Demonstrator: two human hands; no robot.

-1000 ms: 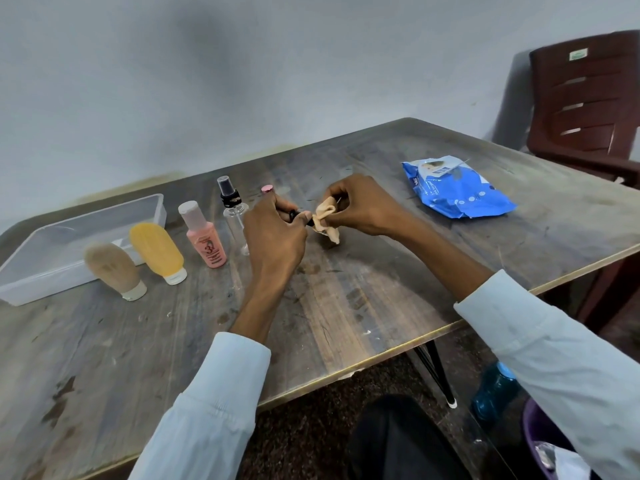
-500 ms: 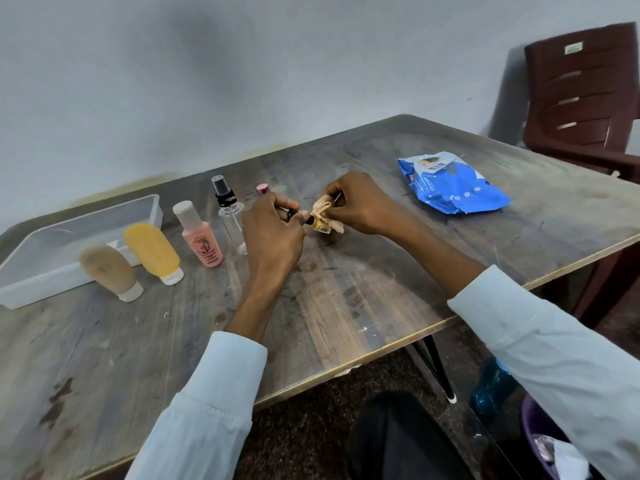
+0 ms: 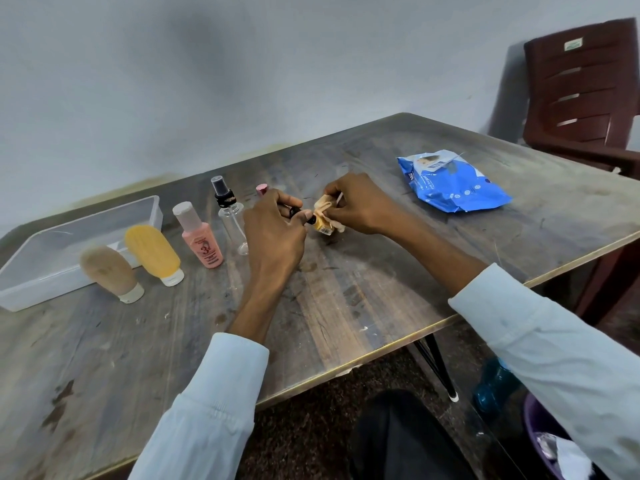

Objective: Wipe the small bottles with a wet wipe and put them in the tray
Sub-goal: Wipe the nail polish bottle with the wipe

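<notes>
Both hands meet above the table [image 3: 346,306]: the left hand [image 3: 273,233] pinches a small bottle [image 3: 320,227] by its dark cap, the right hand [image 3: 356,206] grips a wipe [image 3: 323,209] against it. Four bottles stand beside the tray [image 3: 41,292].

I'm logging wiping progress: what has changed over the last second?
Little: the right hand keeps working the wet wipe round the small yellow bottle, which the left hand still grips by its dark cap. Nothing let go; the other bottles and tray stayed put.
</notes>
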